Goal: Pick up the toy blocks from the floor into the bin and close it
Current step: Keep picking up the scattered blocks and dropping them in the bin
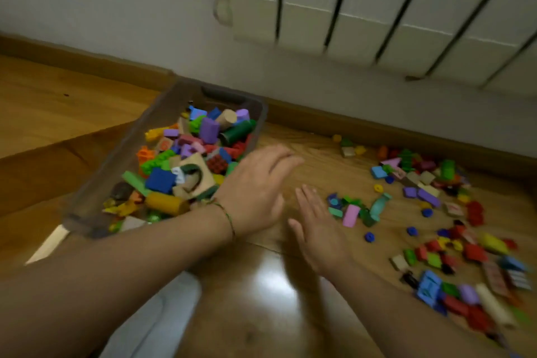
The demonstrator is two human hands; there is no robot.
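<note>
A grey see-through bin [136,136] stands on the wooden floor at the left, filled with several coloured toy blocks [186,166]. More loose blocks [430,212] lie scattered over the floor to the right. My left hand [255,192] hovers beside the bin's right edge with its fingers spread and holds nothing. Just to its right, my right hand [316,227] is flat with straight fingers, low over the bare floor. A pink block [350,215] and a teal bottle-shaped piece [379,206] lie a little beyond the right fingertips. The view is blurred by motion.
A white radiator [377,17] hangs on the wall behind, above a wooden skirting board [348,122]. A pale flat edge [48,244] shows at the bin's near-left corner. Something light grey [162,314] lies under my arms. Shiny floor stretches between bin and blocks.
</note>
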